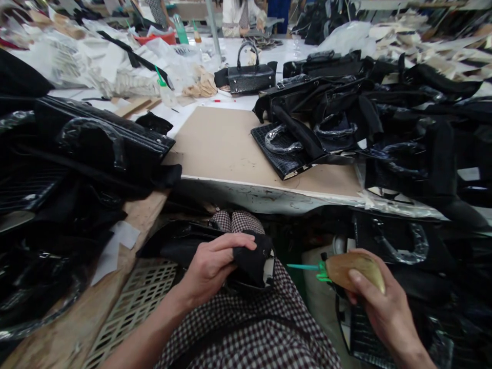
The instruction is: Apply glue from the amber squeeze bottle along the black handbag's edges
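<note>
Across my lap lies a black bag piece [251, 259], its end turned toward the right with a pale inner edge showing. My left hand [213, 264] is closed over it, fingers stretched across the black fabric and thumb tucked below. Off to the right, my right hand [378, 294] grips a yellowish glue bottle [351, 270]. A green collar and a thin teal nozzle stick out of the bottle toward the bag piece, with a gap between tip and fabric.
A tan board [226, 141] covers the table before me, with a black crocodile-textured bag [284, 161] on it. Black bags are heaped left and right. A small black handbag [251, 77] stands farther back. A white plastic crate [132, 302] sits at my left.
</note>
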{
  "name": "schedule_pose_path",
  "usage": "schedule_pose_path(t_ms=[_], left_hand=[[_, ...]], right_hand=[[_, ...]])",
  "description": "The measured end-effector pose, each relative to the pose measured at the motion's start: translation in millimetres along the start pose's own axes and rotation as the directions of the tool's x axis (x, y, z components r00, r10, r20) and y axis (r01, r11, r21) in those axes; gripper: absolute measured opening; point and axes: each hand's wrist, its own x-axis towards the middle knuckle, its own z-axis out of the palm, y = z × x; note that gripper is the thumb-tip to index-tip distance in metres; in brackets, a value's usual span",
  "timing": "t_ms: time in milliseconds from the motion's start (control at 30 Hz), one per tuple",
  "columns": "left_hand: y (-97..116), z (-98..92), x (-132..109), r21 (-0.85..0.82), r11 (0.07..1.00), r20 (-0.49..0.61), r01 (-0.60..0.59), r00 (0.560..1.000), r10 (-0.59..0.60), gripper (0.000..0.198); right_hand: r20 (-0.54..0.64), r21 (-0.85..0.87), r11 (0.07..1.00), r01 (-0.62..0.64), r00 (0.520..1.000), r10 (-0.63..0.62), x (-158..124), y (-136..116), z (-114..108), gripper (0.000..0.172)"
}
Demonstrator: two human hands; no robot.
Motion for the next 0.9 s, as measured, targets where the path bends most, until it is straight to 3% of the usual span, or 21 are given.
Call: schedule_pose_path(t_ms=[100,267,533,767,900], left_hand=[[-2.2,5.5,4.6,-0.022,1.0,0.016,0.014,1.0,-0.013,0.022],[-4.0,-0.5,13.0,-0.099,0.99,0.02,0.097,0.995,-0.096,0.019],[-7.0,-6.6,13.4,-0.141,0.984,0.02,0.105,0.994,-0.103,0.019],[-5.2,-11.4,10.0,-0.16,0.983,0.019,0.093,0.996,-0.091,0.018],[-6.7,-13.0,2.8,-0.156,0.984,0.004,0.082,0.997,-0.082,0.019]], right_hand=[[0.025,-0.193,0.981,0.022,1.0,-0.018,7.7,5.7,9.5,0.06],[0.051,-0.288,0.957,0.043,0.998,-0.03,19.8,8.9,28.3,0.062],[0.103,-0.32,0.938,0.134,0.989,-0.106,32.9,27.9,43.7,0.054],[0.08,-0.376,0.919,0.12,0.992,-0.097,31.0,26.4,38.3,0.057],[0.064,-0.308,0.951,0.035,0.998,-0.016,24.8,20.3,35.5,0.059]])
